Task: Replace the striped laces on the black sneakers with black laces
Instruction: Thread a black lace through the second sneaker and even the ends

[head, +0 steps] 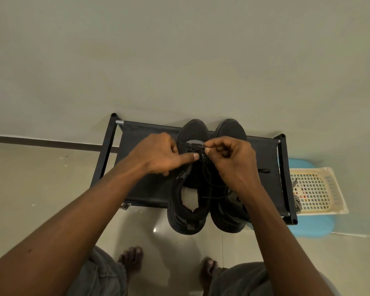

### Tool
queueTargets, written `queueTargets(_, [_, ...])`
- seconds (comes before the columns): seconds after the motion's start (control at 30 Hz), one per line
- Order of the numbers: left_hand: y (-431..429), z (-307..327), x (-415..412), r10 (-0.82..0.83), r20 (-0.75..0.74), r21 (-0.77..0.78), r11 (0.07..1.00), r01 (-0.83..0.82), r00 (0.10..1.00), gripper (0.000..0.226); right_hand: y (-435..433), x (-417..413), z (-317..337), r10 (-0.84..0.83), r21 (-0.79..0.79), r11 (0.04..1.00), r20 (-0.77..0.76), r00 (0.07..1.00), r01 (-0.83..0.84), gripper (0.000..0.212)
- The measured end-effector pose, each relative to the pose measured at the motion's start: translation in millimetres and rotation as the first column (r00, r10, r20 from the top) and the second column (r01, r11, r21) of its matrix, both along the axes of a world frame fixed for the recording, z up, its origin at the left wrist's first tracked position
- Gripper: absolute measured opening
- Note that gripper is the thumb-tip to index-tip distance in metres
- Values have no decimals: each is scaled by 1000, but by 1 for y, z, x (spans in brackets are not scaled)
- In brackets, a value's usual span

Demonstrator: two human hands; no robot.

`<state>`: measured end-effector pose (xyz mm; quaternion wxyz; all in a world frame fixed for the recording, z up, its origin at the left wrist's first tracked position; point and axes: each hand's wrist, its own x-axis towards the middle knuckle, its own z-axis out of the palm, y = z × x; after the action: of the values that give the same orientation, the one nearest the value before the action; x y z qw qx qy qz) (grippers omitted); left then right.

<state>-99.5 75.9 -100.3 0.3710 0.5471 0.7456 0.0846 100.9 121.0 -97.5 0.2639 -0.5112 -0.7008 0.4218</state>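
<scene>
The right hand grip pinches the tip of the black lace over the eyelets of the left-side sneaker. The left hand presses a straight index finger on that eyelet row; whether its curled fingers grasp anything cannot be determined. Both sneakers stand on the shoe rack.

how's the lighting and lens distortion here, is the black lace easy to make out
Head view: dim, flat, greenish light, so the black lace pinched by the right hand nearly melts into the black sneaker; same view, the wide-angle lens bows the rack edges; a pale glare patch sits on the floor by the heel.
</scene>
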Motion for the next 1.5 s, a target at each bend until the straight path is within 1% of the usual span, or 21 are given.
queueTargets(0.07, [-3, 0, 5, -38, -24, -90, 995, 36, 999, 73, -2, -3, -2, 14, 16, 1000, 34, 999, -15, 11])
queueTargets(0.17, [-4, 1, 9, -59, -6, -75, 995, 58, 998, 60, -6, -7, -4, 51, 49, 997, 84, 995, -56, 18])
queueTargets(0.27, [-2, 1, 5, -48, 103, -79, 995, 56, 994, 44, -10, -10, -6, 82, 65, 994, 164, 983, -93, 10])
queueTargets(0.37, [-1, -4, -2, 16, 258, -105, 994, 12, 966, 37, -15, -15, -16, 72, 146, 982, 297, 952, -120, 1])
queueTargets(0.47, [-2, -7, -6, 64, 355, -106, 994, -28, 933, 32, -19, -19, -22, 33, 164, 981, 379, 925, -102, 7])
queueTargets(0.57, [-3, -8, -9, 99, 407, -124, 991, -52, 908, 31, -19, -22, -20, 43, 153, 979, 475, 879, -131, 11])
queueTargets(0.7, [-4, -8, -11, 93, 425, -115, 992, -48, 901, 31, -18, -24, -18, 32, 165, 977, 506, 862, -134, 12])
queueTargets(0.83, [-5, -7, -7, 73, 380, -86, 995, -43, 922, 42, -22, -26, -18, 13, 210, 967, 528, 849, -145, 12])
queueTargets(0.9, [-4, -7, -6, 68, 363, -83, 996, -41, 929, 46, -22, -27, -18, 24, 220, 959, 570, 821, -180, 13])
queueTargets(0.97, [-4, -6, -5, 67, 354, -76, 996, -43, 933, 46, -22, -29, -19, 33, 246, 940, 629, 777, -239, 14])
queueTargets(1.0, [-4, -6, -5, 64, 351, -74, 996, -40, 934, 45, -21, -29, -20, 30, 255, 935, 638, 770, -247, 13])
queueTargets(1.07, [-4, -6, -5, 57, 352, -77, 997, -32, 934, 44, -21, -29, -22, 20, 247, 945, 607, 795, -213, 11])
queueTargets(1.2, [-4, -6, -9, 30, 348, -83, 997, -1, 937, 45, -25, -30, -27, -23, 197, 977, 465, 885, -78, 9])
queueTargets(1.27, [-5, -8, -11, 43, 368, -91, 996, -10, 929, 44, -25, -30, -30, -22, 164, 985, 432, 902, -55, 7])
queueTargets(1.37, [-6, -14, -13, 138, 440, -121, 988, -94, 887, 32, -22, -30, -32, 9, 117, 991, 405, 914, -62, 4])
queueTargets(1.5, [-4, -18, -10, 121, 419, -67, 992, -102, 900, 10, -16, -27, -34, 76, 27, 995, 384, 920, -93, 11])
